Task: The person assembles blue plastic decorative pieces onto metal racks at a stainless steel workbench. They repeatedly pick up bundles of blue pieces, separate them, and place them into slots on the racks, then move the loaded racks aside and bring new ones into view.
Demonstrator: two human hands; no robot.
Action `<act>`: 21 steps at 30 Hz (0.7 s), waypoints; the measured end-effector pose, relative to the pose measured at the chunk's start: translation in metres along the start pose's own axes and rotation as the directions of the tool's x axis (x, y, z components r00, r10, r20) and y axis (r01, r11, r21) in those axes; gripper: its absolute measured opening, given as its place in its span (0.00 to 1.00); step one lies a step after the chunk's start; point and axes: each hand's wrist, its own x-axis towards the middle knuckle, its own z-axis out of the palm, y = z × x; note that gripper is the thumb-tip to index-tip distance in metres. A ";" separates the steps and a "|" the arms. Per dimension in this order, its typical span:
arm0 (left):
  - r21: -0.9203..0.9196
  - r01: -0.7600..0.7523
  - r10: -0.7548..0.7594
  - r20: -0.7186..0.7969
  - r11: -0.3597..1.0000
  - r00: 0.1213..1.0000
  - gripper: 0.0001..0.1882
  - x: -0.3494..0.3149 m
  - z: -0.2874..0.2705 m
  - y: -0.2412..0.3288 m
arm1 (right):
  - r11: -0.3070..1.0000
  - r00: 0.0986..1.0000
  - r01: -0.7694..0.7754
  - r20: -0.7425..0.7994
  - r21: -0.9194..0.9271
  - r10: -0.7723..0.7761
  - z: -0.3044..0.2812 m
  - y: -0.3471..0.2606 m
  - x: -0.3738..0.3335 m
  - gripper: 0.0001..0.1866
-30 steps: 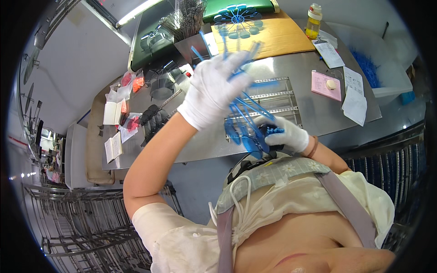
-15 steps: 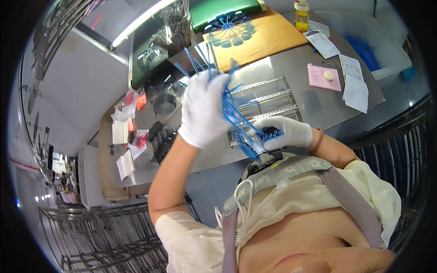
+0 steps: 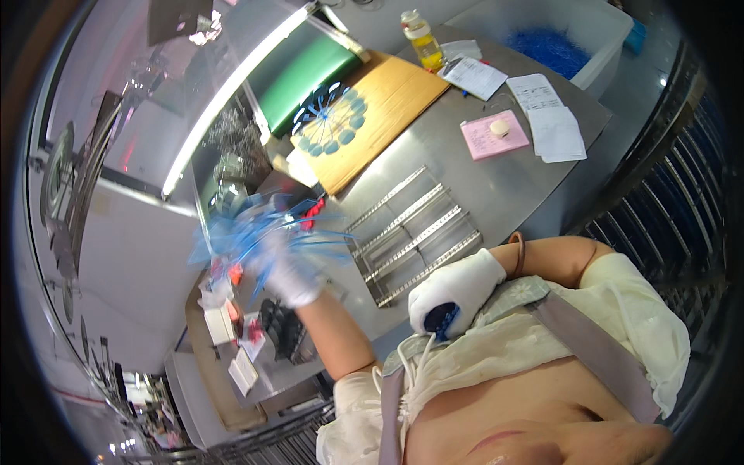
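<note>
The left white-gloved hand (image 3: 291, 277) grips a motion-blurred spray of translucent blue stemmed plastic pieces (image 3: 246, 232) above the steel counter (image 3: 504, 190); the right white-gloved hand (image 3: 463, 285) closes around a dark-blue bundle (image 3: 440, 318) near the chest. One blue wheel-shaped ring of discs (image 3: 324, 116) already lies on brown cardboard (image 3: 395, 97); the spray remaining in hand is not set down.

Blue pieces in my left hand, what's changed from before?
Your left hand has swung the blue pieces leftward, away from the right hand; the view has turned too. The right hand still holds a dark blue item; the blue disc wheel stays on the cardboard.
</note>
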 end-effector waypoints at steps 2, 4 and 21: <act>-0.213 -0.121 0.096 -0.123 0.969 0.988 0.45 0.036 -0.003 -0.002 | 0.991 0.987 -0.080 -0.127 0.111 0.094 -0.008 0.001 -0.023 0.18; -0.266 -0.102 0.117 0.039 0.959 0.992 0.45 0.050 0.022 -0.019 | 0.914 0.923 -0.135 -0.287 0.383 0.257 -0.008 0.002 -0.048 0.19; 0.038 0.965 -0.278 0.960 0.260 0.037 0.36 -0.152 0.148 -0.059 | 0.611 0.832 -0.463 -0.552 -0.642 0.051 -0.084 0.015 -0.114 0.29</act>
